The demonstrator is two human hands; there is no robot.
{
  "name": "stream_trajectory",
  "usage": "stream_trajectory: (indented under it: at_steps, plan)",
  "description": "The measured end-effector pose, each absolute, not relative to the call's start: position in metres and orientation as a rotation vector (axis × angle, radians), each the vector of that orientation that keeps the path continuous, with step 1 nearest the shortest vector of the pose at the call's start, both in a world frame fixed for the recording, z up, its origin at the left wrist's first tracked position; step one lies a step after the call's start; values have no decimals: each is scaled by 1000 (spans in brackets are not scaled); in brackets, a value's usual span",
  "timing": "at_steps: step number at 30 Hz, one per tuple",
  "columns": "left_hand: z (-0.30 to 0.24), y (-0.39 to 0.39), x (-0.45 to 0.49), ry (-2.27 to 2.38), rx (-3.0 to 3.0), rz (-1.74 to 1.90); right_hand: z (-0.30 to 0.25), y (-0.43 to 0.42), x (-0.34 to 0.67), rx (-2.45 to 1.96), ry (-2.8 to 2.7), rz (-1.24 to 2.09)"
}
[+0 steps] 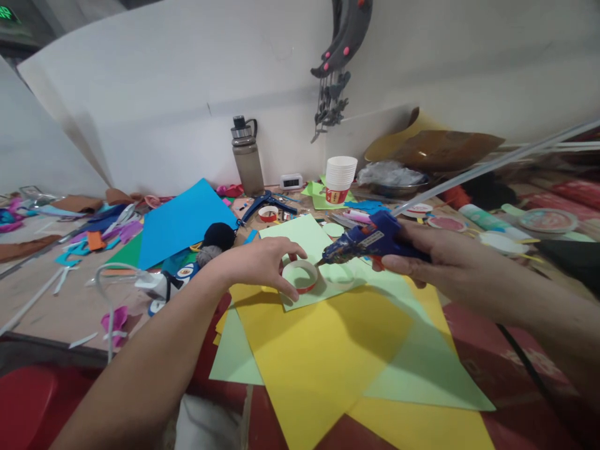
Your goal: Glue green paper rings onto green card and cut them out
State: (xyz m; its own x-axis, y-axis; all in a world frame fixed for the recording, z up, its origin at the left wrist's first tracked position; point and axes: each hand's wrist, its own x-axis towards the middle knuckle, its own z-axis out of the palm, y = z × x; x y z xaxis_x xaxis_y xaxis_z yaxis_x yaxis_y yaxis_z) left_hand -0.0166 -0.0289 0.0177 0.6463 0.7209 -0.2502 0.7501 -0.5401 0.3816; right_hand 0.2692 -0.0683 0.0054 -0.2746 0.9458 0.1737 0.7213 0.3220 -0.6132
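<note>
My left hand (262, 265) holds a short white ring with a red band (307, 289), which looks cut from a paper cup, between thumb and fingers. It stands on a pale green paper sheet (300, 228). In my right hand (422, 250) is a blue hot glue gun (370, 240), its nozzle pointing left at the ring's right edge. A long clear glue stick (492, 165) sticks out of its back. Just right of the ring, a pale round shape (338, 273) lies on the green sheet. Yellow paper (323, 350) spreads underneath.
Blue card (182, 222) and a black yarn ball (219, 236) lie to the left. Behind stand a water bottle (248, 162), a small digital clock (291, 182) and stacked paper cups (340, 178). A white cable (110, 300) loops at left; craft scraps cover the table's right side.
</note>
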Motion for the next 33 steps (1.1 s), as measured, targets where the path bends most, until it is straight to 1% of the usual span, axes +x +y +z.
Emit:
stream_trajectory:
  at_steps: [3,11,20,23,27,33]
  plan:
    - [18,-29,-15,1152,2409,-91,6,-67,268,-1470,-2173,608]
    - [16,-28,-14,1159,2409,-93,7,-70,268,-1468,-2173,642]
    - [15,-28,-12,1156,2460,-107,7,-79,272,-1654,-2248,376]
    - [14,-28,-12,1149,2471,-107,7,-83,270,-1642,-2297,305]
    - [14,-27,-14,1136,2484,-111,14,-87,255,-1571,-2341,408]
    - [15,-24,-19,1102,2460,-125,21,-90,242,-1597,-2318,467]
